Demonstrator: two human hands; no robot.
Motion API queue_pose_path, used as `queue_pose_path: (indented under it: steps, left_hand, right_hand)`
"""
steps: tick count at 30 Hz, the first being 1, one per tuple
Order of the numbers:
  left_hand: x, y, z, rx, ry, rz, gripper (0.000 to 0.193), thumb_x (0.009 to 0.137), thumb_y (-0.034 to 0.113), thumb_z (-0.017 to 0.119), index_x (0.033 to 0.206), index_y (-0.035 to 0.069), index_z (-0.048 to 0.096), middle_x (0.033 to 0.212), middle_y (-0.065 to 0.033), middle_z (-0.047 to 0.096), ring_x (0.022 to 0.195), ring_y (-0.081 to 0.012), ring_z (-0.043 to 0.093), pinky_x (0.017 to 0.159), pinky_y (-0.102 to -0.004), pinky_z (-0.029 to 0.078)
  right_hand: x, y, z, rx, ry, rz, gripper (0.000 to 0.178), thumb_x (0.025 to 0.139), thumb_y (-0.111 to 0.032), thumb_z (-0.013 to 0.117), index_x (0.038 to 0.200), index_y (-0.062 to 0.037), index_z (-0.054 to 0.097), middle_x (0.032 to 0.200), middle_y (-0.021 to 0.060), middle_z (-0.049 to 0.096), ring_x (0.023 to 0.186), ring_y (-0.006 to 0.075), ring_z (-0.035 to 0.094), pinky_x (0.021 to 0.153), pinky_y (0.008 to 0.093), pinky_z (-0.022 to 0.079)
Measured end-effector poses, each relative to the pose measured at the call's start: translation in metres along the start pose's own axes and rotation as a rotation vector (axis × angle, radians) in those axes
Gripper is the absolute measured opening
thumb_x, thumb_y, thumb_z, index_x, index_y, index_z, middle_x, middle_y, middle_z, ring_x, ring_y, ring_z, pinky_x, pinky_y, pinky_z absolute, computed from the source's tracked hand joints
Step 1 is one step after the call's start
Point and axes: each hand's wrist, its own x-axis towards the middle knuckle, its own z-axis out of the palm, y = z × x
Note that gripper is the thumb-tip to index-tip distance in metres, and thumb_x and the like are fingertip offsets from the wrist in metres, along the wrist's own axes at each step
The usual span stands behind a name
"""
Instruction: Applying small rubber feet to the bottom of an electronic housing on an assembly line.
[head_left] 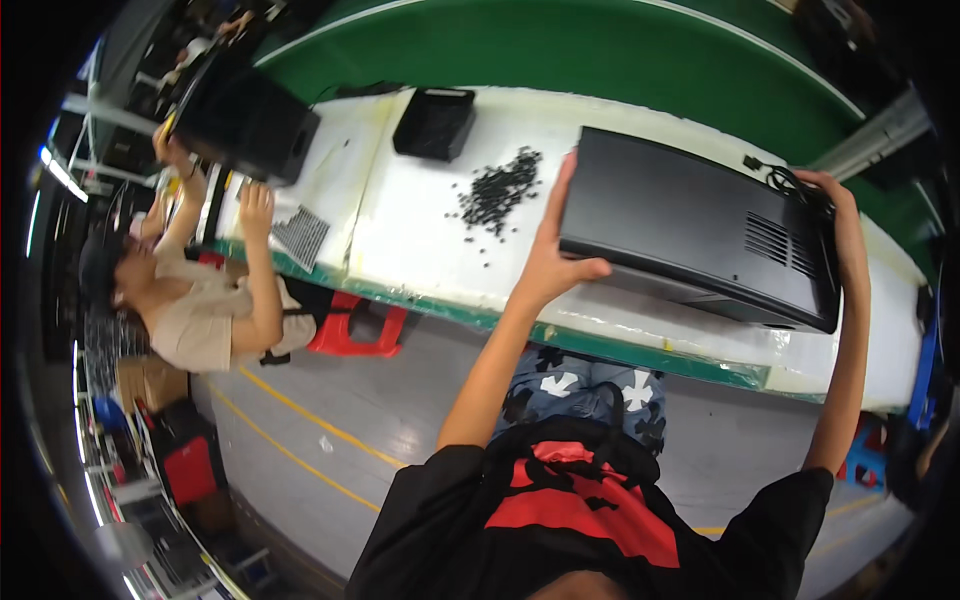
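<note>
casing (680,220), black, boxy, slot-vented — left hand (552,262) clasping one end, thumb splayed; right hand (838,205) clasping the other; white surface (405,215) beneath.

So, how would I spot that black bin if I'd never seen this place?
Find the long white table and the large black case with slotted vents. Left of that case, past a scatter of tiny black pieces, the black bin sits near the table's far edge. Its open top sets it apart from the case, its boxy form from the pieces.
</note>
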Motion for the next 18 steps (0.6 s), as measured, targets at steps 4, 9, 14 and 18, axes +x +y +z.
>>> queue_pose_path:
  steps: [4,9,14,18]
  left_hand:
    - [-0.022,0.028,-0.024,0.11,-0.03,-0.12,0.129,0.064,0.07,0.08,0.159,0.008,0.019,0.166,-0.014,0.016,0.153,-0.0309,0.016,0.122,-0.0451,0.017]
    - [-0.06,0.034,-0.091,0.718,0.272,-0.059,0.032,0.084,0.005,0.073,0.116,0.005,0.07,0.114,-0.0097,0.062,0.105,-0.0221,0.061,0.091,-0.0348,0.049]
    - [-0.09,0.002,-0.131,0.956,0.081,-0.12,0.026,0.08,0.012,0.078,0.104,0.002,0.072,0.092,-0.012,0.06,0.085,-0.0295,0.061,0.076,-0.0364,0.05]
    - [-0.093,-0.02,-0.123,0.902,0.167,-0.102,0.015,0.082,0.007,0.075,0.095,0.0,0.072,0.087,-0.0109,0.06,0.08,-0.0278,0.061,0.07,-0.0364,0.05]
  right_hand:
    - [-0.009,-0.011,0.011,0.313,0.087,0.193,0.051,0.104,-0.042,0.039,0.129,-0.0051,0.064,0.122,0.0104,0.062,0.112,0.0158,0.057,0.1,0.0265,0.04]
    - [-0.086,-0.007,-0.008,-0.031,0.79,-0.195,0.045,0.104,-0.028,0.041,0.135,0.0011,0.057,0.138,0.0175,0.057,0.122,0.0249,0.059,0.107,0.0369,0.044]
    - [-0.196,-0.049,0.1,0.3,0.793,-0.665,0.008,0.089,-0.001,0.058,0.086,0.0054,0.06,0.081,0.0119,0.055,0.084,0.0276,0.062,0.081,0.0469,0.052]
    - [-0.173,-0.111,0.234,0.33,0.381,-0.542,0.008,0.088,0.003,0.052,0.091,0.0051,0.059,0.076,0.0162,0.062,0.067,0.0248,0.058,0.064,0.0347,0.046]
